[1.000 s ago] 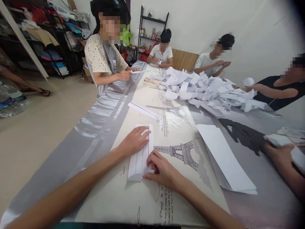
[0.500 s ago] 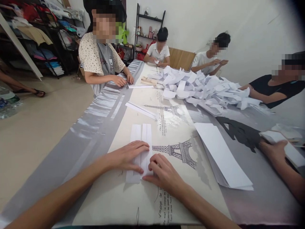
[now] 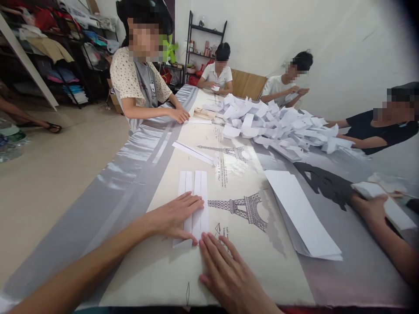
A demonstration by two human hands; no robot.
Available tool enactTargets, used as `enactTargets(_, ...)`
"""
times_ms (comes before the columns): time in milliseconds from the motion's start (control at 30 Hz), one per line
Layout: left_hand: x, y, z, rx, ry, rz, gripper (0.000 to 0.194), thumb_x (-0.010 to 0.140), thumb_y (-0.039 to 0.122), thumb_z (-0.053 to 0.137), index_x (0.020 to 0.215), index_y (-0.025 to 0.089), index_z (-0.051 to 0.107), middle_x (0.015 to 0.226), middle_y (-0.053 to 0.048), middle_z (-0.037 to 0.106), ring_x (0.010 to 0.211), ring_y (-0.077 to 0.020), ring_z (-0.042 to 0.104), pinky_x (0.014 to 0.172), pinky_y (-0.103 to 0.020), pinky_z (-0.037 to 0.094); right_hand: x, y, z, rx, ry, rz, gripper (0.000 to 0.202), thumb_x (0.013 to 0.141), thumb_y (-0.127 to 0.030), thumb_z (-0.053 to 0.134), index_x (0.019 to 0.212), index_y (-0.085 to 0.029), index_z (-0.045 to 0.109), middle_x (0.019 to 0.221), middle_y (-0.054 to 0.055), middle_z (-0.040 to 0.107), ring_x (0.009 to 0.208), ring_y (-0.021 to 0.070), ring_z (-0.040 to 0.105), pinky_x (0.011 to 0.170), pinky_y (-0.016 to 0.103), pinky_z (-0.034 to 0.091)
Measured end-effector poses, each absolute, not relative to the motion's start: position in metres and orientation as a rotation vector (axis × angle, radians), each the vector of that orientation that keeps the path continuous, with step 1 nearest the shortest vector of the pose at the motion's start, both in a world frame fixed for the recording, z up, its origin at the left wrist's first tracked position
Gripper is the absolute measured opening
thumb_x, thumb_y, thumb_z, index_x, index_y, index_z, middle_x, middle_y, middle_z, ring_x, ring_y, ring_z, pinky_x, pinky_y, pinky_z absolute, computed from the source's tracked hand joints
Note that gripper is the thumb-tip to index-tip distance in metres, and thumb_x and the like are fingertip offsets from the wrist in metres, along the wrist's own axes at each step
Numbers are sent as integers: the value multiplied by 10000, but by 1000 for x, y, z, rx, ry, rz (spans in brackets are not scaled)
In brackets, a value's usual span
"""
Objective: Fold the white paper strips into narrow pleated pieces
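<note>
Two folded white paper strips lie side by side on the table in front of me, the left strip (image 3: 187, 183) and the right strip (image 3: 202, 187). My left hand (image 3: 178, 213) rests across both with its fingers spread, its thumb near their lower ends. At the lower right end of the right strip, my right hand (image 3: 225, 266) lies flat with its fingers stretched out, the fingertips touching the paper's edge. Neither hand grips anything that I can see.
A paper stack (image 3: 304, 213) lies to the right, with a large heap of folded papers (image 3: 278, 122) behind it. Another strip (image 3: 194, 153) lies ahead. Several people sit around the table; a person's hand (image 3: 373, 211) holds a white block at right.
My right hand has opened from curled fingers to flat and moved down slightly. My left hand stays nearly in place. The person at the left has brought both hands together on a strip.
</note>
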State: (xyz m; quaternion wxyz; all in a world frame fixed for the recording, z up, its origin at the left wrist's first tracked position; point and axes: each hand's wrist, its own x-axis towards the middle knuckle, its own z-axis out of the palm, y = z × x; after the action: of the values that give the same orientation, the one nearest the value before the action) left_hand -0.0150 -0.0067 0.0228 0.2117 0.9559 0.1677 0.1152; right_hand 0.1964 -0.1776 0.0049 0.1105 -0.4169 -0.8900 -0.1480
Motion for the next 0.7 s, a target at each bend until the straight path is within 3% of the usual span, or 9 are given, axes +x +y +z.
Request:
enactTargets(267, -14, -7, 18, 2723, 467, 284, 723, 870, 686, 636, 1379, 202, 466, 1482, -144, 524, 1432, -299, 442, 1264, -495, 149, 189, -191, 3, -1353, -2505, -625, 537, 1016, -387, 489, 1386, -7, 571, 1435, 204, 595, 1344, 318, 547, 1203, 443, 261)
enactTargets(533, -14, -8, 19, 2747, 488, 226, 756, 884, 700, 603, 1401, 168, 452, 1498, -173, 506, 1451, -298, 421, 1258, -493, 167, 188, -194, -1, -1436, -2468, -647, 585, 999, -458, 488, 1367, -13, 581, 1448, 222, 575, 1333, 338, 565, 1025, 428, 495)
enactTargets(700, -15, -9, 18, 2761, 473, 245, 725, 903, 679, 595, 1398, 169, 450, 1507, -172, 499, 1459, -288, 410, 1260, -487, 167, 188, -192, -3, -1461, -2435, -618, 430, 1021, -310, 475, 1328, -41, 611, 1430, 213, 596, 1303, 322, 598, 1004, 412, 535)
